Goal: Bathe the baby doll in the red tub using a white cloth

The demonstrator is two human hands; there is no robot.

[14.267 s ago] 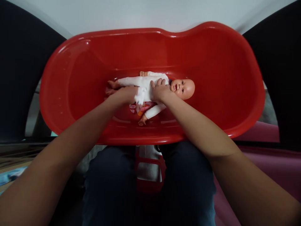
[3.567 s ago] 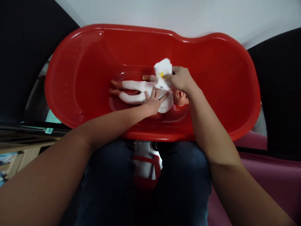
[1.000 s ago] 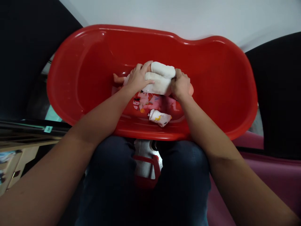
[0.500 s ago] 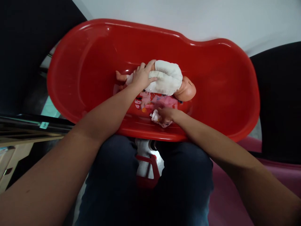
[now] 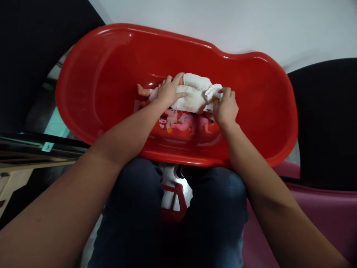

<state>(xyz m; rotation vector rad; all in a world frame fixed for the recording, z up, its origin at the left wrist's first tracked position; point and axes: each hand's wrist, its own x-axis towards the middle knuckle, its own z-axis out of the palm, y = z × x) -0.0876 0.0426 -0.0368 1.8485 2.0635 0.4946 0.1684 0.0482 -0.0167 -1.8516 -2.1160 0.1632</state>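
A baby doll [image 5: 191, 98] with a white cloth body lies in a red baby bathtub [image 5: 125, 123], its feet towards the left. My left hand [image 5: 169, 91] holds the doll around its lower body, thumb along the near side and fingers over the far side. Pinched in my right hand [image 5: 226, 108] is a small white printed cloth [image 5: 213, 93], held against the upper end of the doll. The doll's head is mostly hidden behind my right hand and the cloth. Under the doll, coloured cartoon pictures [image 5: 181, 121] show on the tub floor.
The tub's near rim is close above my knees [image 5: 139, 182]. A pale wall [image 5: 251, 22] stands behind it. Black panels or seats [image 5: 326, 123] flank both sides. A pink surface [image 5: 320, 212] lies at lower right, and a wooden frame [image 5: 16, 178] at lower left.
My right hand has lifted the white cloth from the tub floor near the front rim up and right to the doll's head end. My left hand stays on the doll.
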